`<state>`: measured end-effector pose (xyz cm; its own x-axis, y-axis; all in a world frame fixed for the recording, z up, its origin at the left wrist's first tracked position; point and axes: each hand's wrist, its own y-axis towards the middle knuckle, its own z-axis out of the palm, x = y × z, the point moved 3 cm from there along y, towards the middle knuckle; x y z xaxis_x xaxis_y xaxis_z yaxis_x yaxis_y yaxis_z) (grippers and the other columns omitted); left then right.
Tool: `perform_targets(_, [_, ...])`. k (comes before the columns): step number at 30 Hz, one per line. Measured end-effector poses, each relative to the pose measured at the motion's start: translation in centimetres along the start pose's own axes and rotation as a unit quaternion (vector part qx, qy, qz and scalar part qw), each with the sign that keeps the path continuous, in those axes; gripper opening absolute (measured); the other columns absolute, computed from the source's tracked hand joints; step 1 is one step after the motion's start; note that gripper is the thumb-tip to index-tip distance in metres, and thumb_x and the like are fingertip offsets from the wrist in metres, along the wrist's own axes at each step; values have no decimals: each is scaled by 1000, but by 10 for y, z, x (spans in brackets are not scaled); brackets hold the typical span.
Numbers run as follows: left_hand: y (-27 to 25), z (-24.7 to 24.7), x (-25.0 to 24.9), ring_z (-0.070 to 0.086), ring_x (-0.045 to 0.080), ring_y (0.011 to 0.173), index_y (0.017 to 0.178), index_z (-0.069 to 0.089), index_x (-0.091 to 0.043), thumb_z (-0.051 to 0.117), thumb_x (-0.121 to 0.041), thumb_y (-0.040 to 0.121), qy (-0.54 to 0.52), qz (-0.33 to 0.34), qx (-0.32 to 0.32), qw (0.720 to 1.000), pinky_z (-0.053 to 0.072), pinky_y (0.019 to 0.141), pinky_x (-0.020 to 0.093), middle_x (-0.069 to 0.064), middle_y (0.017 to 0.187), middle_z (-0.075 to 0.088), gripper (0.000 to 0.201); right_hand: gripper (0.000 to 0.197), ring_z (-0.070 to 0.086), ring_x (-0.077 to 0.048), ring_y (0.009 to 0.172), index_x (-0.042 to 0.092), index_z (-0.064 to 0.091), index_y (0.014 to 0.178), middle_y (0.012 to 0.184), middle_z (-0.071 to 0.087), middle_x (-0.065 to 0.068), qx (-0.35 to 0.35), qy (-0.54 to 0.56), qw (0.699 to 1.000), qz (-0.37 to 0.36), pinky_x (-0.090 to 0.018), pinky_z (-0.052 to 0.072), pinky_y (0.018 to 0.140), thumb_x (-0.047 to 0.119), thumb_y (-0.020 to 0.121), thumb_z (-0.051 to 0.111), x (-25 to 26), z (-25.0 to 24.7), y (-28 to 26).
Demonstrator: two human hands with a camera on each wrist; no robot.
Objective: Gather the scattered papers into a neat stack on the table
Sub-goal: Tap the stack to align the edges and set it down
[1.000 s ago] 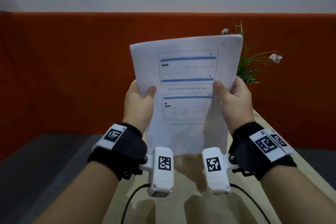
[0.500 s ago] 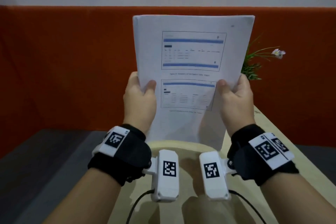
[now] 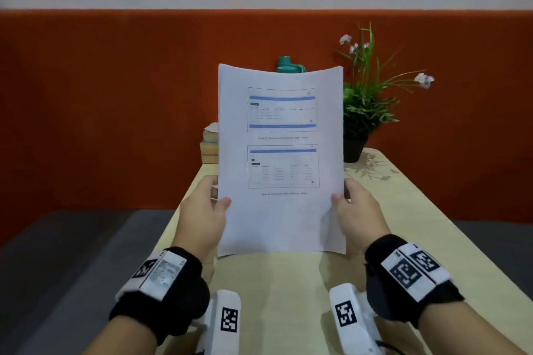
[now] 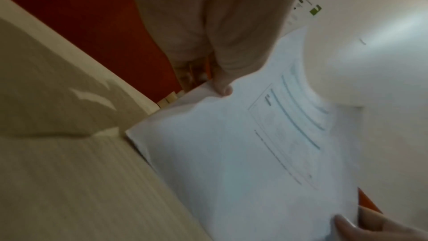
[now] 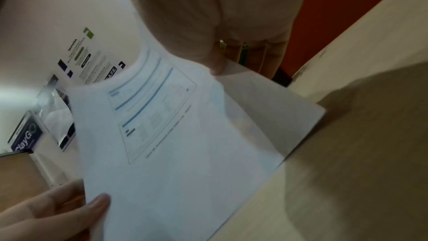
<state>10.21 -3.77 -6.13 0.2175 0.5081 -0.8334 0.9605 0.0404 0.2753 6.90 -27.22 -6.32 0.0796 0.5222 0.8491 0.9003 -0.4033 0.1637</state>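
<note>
Left hand pinching papers, bottom edge on table

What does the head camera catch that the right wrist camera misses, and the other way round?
Only the head view shows the potted plant, the pile of books and a green top peeking over the papers. Only the right wrist view shows posters on a white wall. Both show the papers standing on their lower edge on the table, the left hand and right hand pinching their sides.

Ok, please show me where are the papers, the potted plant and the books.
papers (image 3: 281, 210): head view, blank lower part of the top sheet.
potted plant (image 3: 354, 150): head view, its dark pot.
books (image 3: 209, 147): head view, their visible left ends.
</note>
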Motion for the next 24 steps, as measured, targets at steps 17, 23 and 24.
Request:
perform_targets(17, [-34,141,-59,59,28,68,100,66,2,68,8,70,6,-126,354,927,52,65,38,25,94,72,30,15,62,-29,89,0,69,92,97,69,-14,62,-308,926,209,-30,48,70,11,85,61,-100,-150,-19])
perform_targets(23, [-40,168,-60,67,35,85,108,60,7,74,0,65,66,-136,366,918,56,79,39,21,88,64,46,15,64,-27,85,6,73,89,88,69,-10,74,-337,907,243,-22,43,56,11,82,60,-110,-160,-19])
perform_targets(24, [-41,168,-62,68,35,92,114,58,5,73,-1,67,90,-130,363,918,55,78,35,20,94,65,49,15,64,-27,87,7,73,89,89,68,-11,72,-337,906,245,-22,42,56,11,82,60,-109,-160,-19])
